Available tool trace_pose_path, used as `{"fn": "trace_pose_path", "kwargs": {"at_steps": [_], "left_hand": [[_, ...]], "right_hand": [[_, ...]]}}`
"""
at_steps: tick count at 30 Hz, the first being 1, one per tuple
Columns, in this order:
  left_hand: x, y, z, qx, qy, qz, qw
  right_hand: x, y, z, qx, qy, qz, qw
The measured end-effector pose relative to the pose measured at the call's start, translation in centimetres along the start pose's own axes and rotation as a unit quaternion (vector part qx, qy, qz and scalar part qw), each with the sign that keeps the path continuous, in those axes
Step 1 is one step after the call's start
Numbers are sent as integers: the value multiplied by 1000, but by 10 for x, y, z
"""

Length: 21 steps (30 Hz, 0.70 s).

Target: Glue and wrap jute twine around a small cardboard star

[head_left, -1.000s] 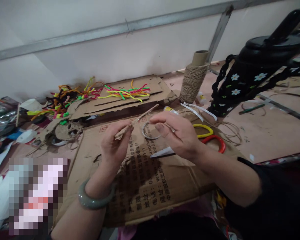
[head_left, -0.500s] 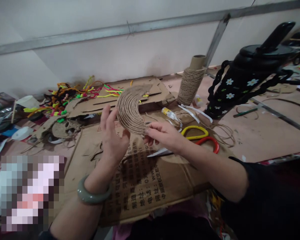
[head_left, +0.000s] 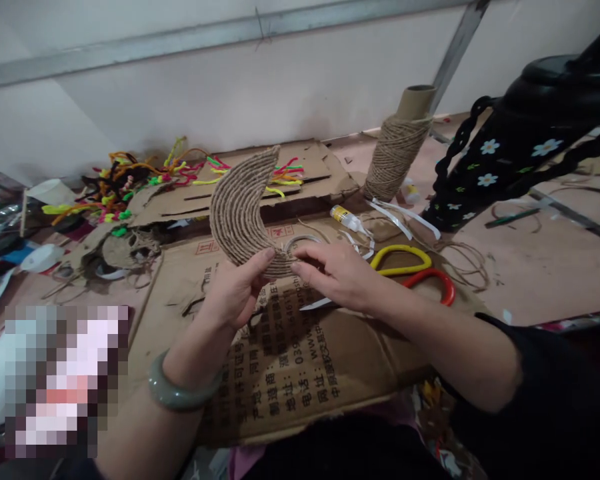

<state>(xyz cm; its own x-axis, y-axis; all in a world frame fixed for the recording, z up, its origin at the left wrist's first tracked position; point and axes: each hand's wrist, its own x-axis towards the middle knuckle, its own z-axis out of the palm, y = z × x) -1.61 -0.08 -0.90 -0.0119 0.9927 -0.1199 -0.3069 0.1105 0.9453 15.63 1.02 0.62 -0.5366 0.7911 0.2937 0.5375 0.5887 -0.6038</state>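
A crescent of coiled jute twine (head_left: pixel 237 210) is held up above a printed cardboard sheet (head_left: pixel 360 360). My left hand (head_left: pixel 235 290) grips its lower edge, thumb on the front and the fingers behind it. At the crescent's right tip, my right hand (head_left: pixel 337 270) pinches the end between thumb and fingertips. Behind the right hand a silvery ring (head_left: pixel 303 241) shows in part. Scissors with one yellow and one red handle (head_left: pixel 403 260) lie under the right forearm, their blades partly hidden. A small glue bottle with a yellow label (head_left: pixel 346 219) rests just beyond.
A spool of jute twine (head_left: pixel 397 153) stands at the back, left of a black flowered tumbler (head_left: pixel 505 153). Colourful pipe cleaners (head_left: pixel 130 180) lie piled at back left. White strips and loose twine (head_left: pixel 460 267) lie to the right.
My left hand has gone from spread fingers beside the crescent to gripping its lower edge. The crescent has tilted more upright and shifted left. My right hand keeps its pinch.
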Motion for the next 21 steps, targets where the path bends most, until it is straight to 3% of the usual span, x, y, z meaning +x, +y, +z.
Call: {"fn": "trace_pose_path", "kwargs": {"at_steps": [3,6,11,21], "left_hand": [[-1,1,2,-27,14,9,999],[0,0,4,-47,22,12,999],[2,-3,2,-41,33,35,998],[-2,0,3,-64,23,14,998]], "right_hand": [[-3,3,6,-16,94,-80,992],[-5,2,10,-55,132,-130,981],[-6,-1,14,-98,110,-131,980],[-4,-1,12,-18,95,-138,986]]}}
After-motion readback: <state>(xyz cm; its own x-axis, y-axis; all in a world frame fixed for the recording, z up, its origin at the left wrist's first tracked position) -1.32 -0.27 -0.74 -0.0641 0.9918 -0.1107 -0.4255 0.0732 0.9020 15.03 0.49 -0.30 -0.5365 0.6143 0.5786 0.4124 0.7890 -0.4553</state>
